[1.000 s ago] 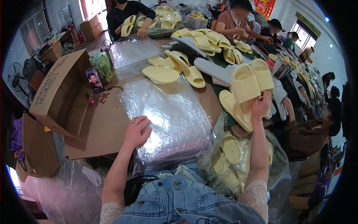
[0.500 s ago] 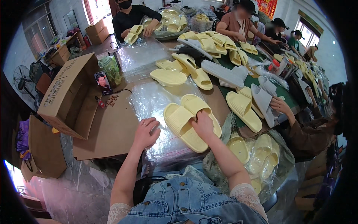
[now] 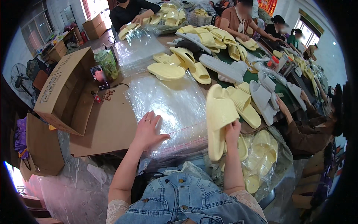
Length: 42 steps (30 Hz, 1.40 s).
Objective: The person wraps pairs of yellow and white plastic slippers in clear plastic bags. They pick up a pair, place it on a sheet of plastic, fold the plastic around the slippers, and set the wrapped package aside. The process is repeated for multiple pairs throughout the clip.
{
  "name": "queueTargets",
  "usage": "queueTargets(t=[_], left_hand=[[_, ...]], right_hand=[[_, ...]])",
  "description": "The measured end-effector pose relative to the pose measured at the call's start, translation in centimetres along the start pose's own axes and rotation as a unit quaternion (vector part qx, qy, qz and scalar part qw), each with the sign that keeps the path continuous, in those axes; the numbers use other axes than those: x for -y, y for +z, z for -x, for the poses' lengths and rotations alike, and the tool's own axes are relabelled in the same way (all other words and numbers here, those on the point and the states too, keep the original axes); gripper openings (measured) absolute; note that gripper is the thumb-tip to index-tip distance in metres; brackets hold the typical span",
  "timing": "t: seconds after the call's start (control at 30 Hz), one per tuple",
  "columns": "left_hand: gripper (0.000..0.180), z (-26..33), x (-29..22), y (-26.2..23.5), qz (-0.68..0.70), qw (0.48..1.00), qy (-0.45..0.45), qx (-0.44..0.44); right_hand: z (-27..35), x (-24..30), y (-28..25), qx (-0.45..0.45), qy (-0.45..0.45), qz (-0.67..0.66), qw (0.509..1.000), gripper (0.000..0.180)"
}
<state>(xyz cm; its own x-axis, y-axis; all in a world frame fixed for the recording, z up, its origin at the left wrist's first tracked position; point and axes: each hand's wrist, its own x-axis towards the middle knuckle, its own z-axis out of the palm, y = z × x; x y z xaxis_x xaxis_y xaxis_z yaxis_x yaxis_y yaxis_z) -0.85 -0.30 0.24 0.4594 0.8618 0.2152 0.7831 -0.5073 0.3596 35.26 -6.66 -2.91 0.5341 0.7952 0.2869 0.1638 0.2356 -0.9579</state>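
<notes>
While your left hand [image 3: 148, 128] lies flat with its fingers spread on the clear bags [image 3: 167, 108], it grips nothing; the palm only presses the glossy, crinkled plastic near its near edge. The bags sit on a sheet of brown cardboard [image 3: 108, 127], and at far left an open carton [image 3: 65, 97] lies on its side, dull and stiff against the shiny film.

To the right, your right hand [image 3: 232, 131] is closed around the near part of a pale yellow slide [image 3: 219, 115], thumb on one side and fingers wrapped behind. The slide stands nearly on end just right of the bags, its sole towards you, smooth, thick and rounded like soft foam. A second yellow slide [image 3: 244, 106] lies just beyond it on the table. Near right, below your hand, a clear sack [image 3: 261, 160] holds more yellow slides.
</notes>
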Motion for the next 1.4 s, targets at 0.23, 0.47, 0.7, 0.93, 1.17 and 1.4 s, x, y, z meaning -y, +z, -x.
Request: queueTargets(t=[0.23, 0.47, 0.7, 0.93, 1.17, 1.4], left_hand=[[0.062, -0.6, -1.1, 1.5, 0.028, 0.998, 0.064, 0.005], [0.043, -0.9, -0.7, 1.6, 0.041, 0.996, 0.073, 0.006], [0.039, -0.9, 0.0, 2.6, 0.047, 0.996, 0.060, -0.037], [0.025, -1.2, -0.4, 2.9, 0.075, 0.995, 0.002, -0.064], [0.018, -1.4, -1.4, 1.5, 0.200, 0.973, -0.082, -0.079], [0.021, -0.7, -2.5, 0.3, 0.272, 0.952, -0.097, -0.103]], right_hand=[[2.5, 2.6, -3.4, 0.020, 0.017, -0.103, 0.994, 0.027], [4.0, 3.5, -1.5, 0.056, -0.029, -0.033, 0.997, 0.024], [4.5, 6.3, -0.1, 0.136, -0.119, 0.134, 0.974, 0.025], [4.2, 5.3, -0.7, 0.088, -0.110, 0.082, 0.987, 0.025], [4.0, 4.0, -2.0, 0.032, 0.000, -0.097, 0.995, 0.028], [3.6, 2.9, -3.8, 0.024, 0.016, -0.154, 0.988, 0.032]])
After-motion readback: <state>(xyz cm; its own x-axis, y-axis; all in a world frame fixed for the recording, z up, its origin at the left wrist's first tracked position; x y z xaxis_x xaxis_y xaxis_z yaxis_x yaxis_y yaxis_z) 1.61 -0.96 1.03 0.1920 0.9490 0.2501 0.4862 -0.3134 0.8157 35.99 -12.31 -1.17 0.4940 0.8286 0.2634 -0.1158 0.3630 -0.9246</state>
